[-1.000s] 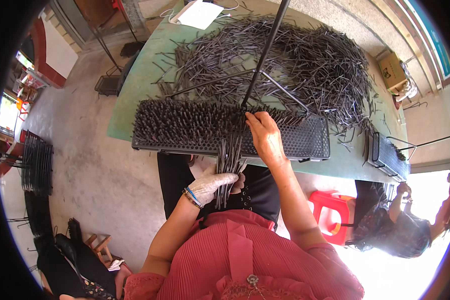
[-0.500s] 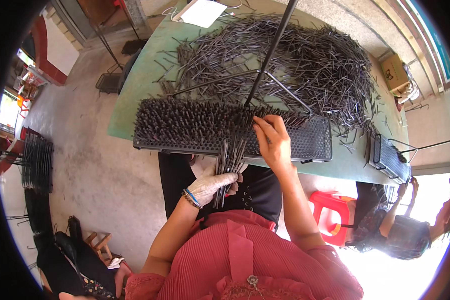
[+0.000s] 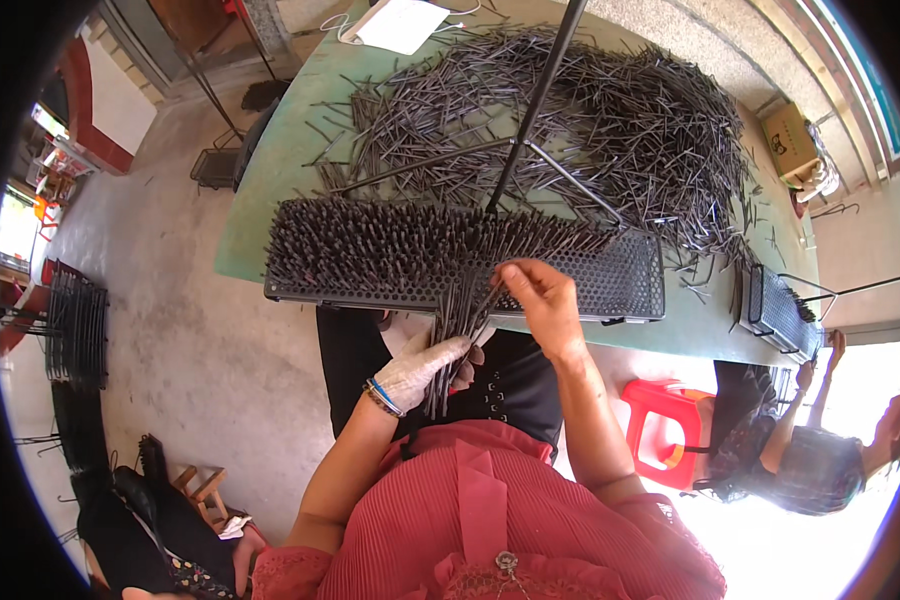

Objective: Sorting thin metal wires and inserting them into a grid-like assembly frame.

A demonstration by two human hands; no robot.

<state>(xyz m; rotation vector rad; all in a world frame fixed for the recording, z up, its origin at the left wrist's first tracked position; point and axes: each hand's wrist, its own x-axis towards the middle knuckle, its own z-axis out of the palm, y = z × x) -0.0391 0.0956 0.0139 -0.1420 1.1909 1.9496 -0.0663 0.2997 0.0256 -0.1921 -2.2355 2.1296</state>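
Observation:
My left hand (image 3: 415, 378), in a whitish glove, grips a bundle of thin dark rods (image 3: 456, 318) whose upper ends lean toward the near edge of a black perforated rack (image 3: 635, 275). Bare and pinched, my right hand (image 3: 545, 305) has thumb and forefinger on a thin rod beside the top of that bundle; the fingertips partly hide it. Dense upright rods (image 3: 355, 240) fill the rack's left and middle holes, while holes at its right end show bare. A dark metal pole with braces (image 3: 538, 100) rises from the rack.
Beyond the rack, a large loose heap of rods (image 3: 660, 140) covers much of the green table (image 3: 260, 225). At the table's right end sits another rack (image 3: 780, 310), near a co-worker (image 3: 810, 460). A red stool (image 3: 660, 420) stands on the right, a cardboard box (image 3: 790, 143) by the wall.
My right hand has come down and left, from over the rack's rods to the upper end of the bundle. The left hand stays in place with its rods.

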